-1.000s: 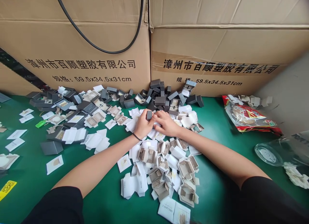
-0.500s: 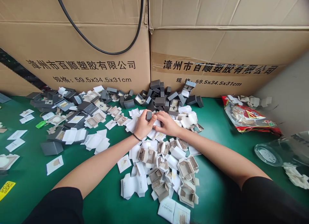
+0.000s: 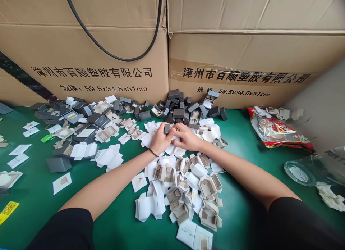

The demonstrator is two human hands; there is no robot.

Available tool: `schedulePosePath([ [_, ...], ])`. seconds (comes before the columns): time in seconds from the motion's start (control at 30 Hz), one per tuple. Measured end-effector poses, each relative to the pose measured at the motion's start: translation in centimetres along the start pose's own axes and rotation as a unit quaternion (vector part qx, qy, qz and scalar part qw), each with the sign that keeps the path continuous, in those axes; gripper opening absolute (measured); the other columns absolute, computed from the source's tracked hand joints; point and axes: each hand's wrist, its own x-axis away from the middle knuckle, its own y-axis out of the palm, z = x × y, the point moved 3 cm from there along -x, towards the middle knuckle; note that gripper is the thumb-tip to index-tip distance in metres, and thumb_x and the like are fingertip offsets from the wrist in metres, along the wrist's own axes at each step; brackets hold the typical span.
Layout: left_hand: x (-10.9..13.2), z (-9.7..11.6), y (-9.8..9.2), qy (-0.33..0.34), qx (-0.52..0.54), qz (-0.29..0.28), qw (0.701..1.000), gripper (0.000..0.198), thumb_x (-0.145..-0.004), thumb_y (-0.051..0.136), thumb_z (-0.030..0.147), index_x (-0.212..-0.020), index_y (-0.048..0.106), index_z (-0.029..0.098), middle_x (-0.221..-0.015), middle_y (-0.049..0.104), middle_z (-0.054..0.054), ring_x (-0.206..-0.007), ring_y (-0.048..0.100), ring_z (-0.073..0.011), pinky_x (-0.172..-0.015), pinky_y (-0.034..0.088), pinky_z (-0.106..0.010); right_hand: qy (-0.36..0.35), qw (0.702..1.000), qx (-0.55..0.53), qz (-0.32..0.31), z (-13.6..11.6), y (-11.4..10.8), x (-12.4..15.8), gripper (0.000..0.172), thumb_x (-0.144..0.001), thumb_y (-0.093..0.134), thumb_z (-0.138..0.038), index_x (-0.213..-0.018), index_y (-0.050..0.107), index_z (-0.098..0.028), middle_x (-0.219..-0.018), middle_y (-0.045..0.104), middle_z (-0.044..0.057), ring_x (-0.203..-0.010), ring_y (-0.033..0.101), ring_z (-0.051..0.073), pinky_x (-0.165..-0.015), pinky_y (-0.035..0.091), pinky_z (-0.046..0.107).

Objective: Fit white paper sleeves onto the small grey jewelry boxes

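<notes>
My left hand [image 3: 161, 137], with a black band at the wrist, is closed around a small dark grey box [image 3: 167, 128], one end of which shows above the fingers. My right hand [image 3: 188, 136] meets it from the right, its fingers curled and pressed together by the box. Whatever lies between the right fingertips is hidden. Beneath both hands spread white paper cards and torn-open cardboard inserts [image 3: 165, 173]. Just behind them is a pile of dark grey jewellery boxes [image 3: 179, 113], some standing open with pale linings.
More dark boxes [image 3: 58, 165] and inserts lie heaped on the left of the green table [image 3: 107, 221]. Large cartons [image 3: 107, 45] wall off the back, a black cable [image 3: 118, 58] hanging before them. At right are a red food packet [image 3: 280, 129] and a clear plastic cup [image 3: 302, 172].
Both hands keep nearly the same place and grip around the small box. The whole view has shifted very slightly; nothing else visibly moved.
</notes>
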Motion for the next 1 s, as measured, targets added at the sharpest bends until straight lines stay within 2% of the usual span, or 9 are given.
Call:
schedulePosePath([
  [0.37,0.08,0.51,0.08,-0.005,-0.002,-0.008,1.000,0.047,-0.077,0.045,0.066,-0.087,0.045,0.020,-0.084,0.057,-0.004,-0.075,0.054,-0.0161,-0.072,0.044,-0.029,0.003,0.999,0.012,-0.040,-0.07,0.08,-0.09,0.021,-0.079,0.053,-0.025,-0.099,0.058,-0.020,-0.091,0.047,0.006,-0.085,0.043,0.021,-0.072,0.039,0.035],
  [0.43,0.05,0.42,0.05,-0.003,-0.002,-0.005,1.000,0.046,-0.077,0.045,0.065,-0.087,0.045,0.020,-0.084,0.057,-0.004,-0.076,0.055,-0.0161,-0.072,0.044,-0.029,0.002,0.999,0.014,-0.032,-0.14,0.16,0.04,0.021,-0.080,0.053,-0.026,-0.100,0.059,-0.020,-0.092,0.049,0.006,-0.086,0.044,0.021,-0.073,0.039,0.035],
  [0.63,-0.11,-0.15,-0.03,-0.026,-0.003,0.011,1.000,0.041,-0.080,0.045,0.060,-0.088,0.047,0.020,-0.084,0.058,-0.004,-0.078,0.056,-0.0169,-0.074,0.045,-0.030,-0.007,0.999,0.030,0.044,-0.37,0.00,0.57,0.018,-0.087,0.050,-0.032,-0.091,0.064,-0.021,-0.094,0.056,0.008,-0.091,0.048,0.021,-0.077,0.040,0.034],
  [0.83,-0.14,0.12,-0.04,-0.024,0.002,0.008,1.000,0.040,-0.082,0.043,0.059,-0.086,0.046,0.020,-0.081,0.057,-0.004,-0.076,0.056,-0.0165,-0.072,0.046,-0.030,-0.023,0.997,0.067,0.042,-0.46,-0.07,0.54,0.026,-0.090,0.046,-0.037,-0.088,0.067,-0.022,-0.085,0.063,0.006,-0.085,0.054,0.019,-0.072,0.040,0.034],
  [1.0,-0.16,0.07,-0.05,-0.023,-0.012,0.010,1.000,0.040,-0.081,0.043,0.060,-0.087,0.047,0.020,-0.082,0.058,-0.004,-0.078,0.056,-0.0172,-0.074,0.046,-0.031,-0.043,0.992,0.108,0.045,-0.87,-0.21,0.47,0.028,-0.091,0.045,-0.036,-0.086,0.068,-0.020,-0.087,0.068,0.006,-0.082,0.060,0.019,-0.070,0.043,0.033],
])
